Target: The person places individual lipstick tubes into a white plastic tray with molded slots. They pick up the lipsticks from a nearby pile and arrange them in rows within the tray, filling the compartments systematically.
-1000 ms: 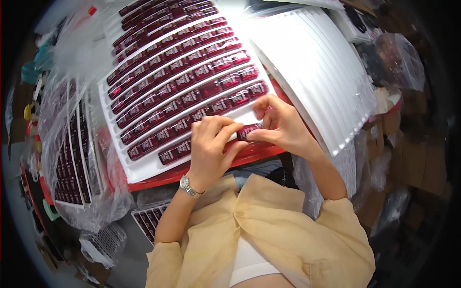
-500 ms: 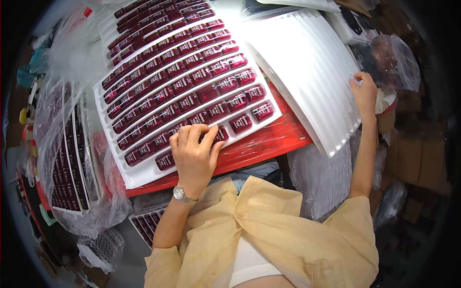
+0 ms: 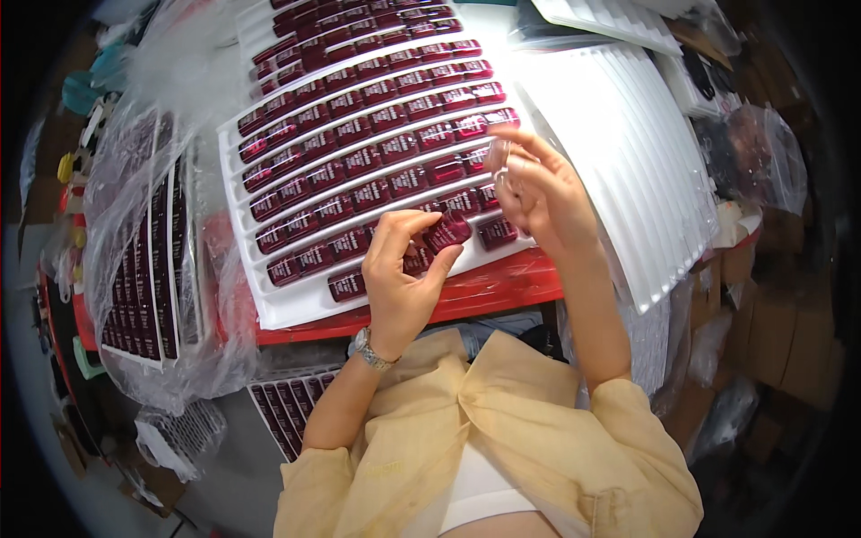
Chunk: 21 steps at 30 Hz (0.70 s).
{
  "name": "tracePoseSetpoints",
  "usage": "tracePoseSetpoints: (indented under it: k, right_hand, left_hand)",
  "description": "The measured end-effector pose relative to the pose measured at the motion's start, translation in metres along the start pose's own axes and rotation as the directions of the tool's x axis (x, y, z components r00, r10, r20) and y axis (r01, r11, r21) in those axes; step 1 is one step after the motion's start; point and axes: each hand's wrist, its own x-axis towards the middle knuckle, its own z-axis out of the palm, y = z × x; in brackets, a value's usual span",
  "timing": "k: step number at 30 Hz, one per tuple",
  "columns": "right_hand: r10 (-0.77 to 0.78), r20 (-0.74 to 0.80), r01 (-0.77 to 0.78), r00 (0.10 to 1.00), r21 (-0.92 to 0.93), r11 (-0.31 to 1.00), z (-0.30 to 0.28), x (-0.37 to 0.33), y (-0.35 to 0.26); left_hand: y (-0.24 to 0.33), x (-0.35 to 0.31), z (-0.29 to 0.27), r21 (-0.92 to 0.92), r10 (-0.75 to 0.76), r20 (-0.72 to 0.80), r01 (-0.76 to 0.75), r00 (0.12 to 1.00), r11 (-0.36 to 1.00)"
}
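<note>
My left hand (image 3: 404, 260), with a watch on its wrist, is over the near edge of a white tray (image 3: 291, 308). Thumb and fingers pinch a small dark red glossy container (image 3: 447, 233) with pale print, raised and tilted above its row. The tray holds many like it in slanting rows, among them a container (image 3: 346, 285) left of that hand. My right hand (image 3: 547, 193) hovers over the tray's right side, its fingers smeared by motion. Whether it holds anything, I cannot make out.
A stack of ridged white trays (image 3: 619, 161) lies to the right of the filled tray. Red covering (image 3: 502, 282) shows along the table's front edge. At left, filled trays (image 3: 143, 278) stand in clear plastic wrap (image 3: 188, 381). Brown cardboard boxes (image 3: 767, 305) stand at far right.
My left hand has picked a dark red container up from the near row. My right hand has left the ridged stack and come left over the filled tray. The view has shifted slightly.
</note>
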Motion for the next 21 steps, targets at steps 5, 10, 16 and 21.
tracePoseSetpoints:
  k: [5, 10, 16, 21]
  right_hand:
    - [-0.296, 0.052, 0.247, 0.954, -0.696, 0.674, 0.025, -0.032, 0.02]
    - [-0.269, 0.311, 0.405, 0.912, -0.79, 0.46, 0.01, -0.047, 0.014]
    - [-0.159, -0.234, 0.157, 0.959, -0.027, 0.987, -0.055, -0.038, -0.014]
    - [-0.191, -0.162, 0.157, 0.968, -0.2, 0.967, -0.022, -0.04, 0.001]
  left_hand:
    - [-0.002, -0.007, 0.006, -0.139, -0.047, -0.071, 0.036, 0.996, 0.99]
    - [-0.002, -0.009, 0.003, 0.006, 0.054, -0.012, -0.054, 0.998, 0.999]
    - [-0.004, -0.007, 0.015, 0.442, 0.216, 0.172, -0.271, 0.961, 0.855]
    - [0.009, -0.006, -0.008, 0.566, 0.184, 0.22, -0.279, 0.958, 0.775]
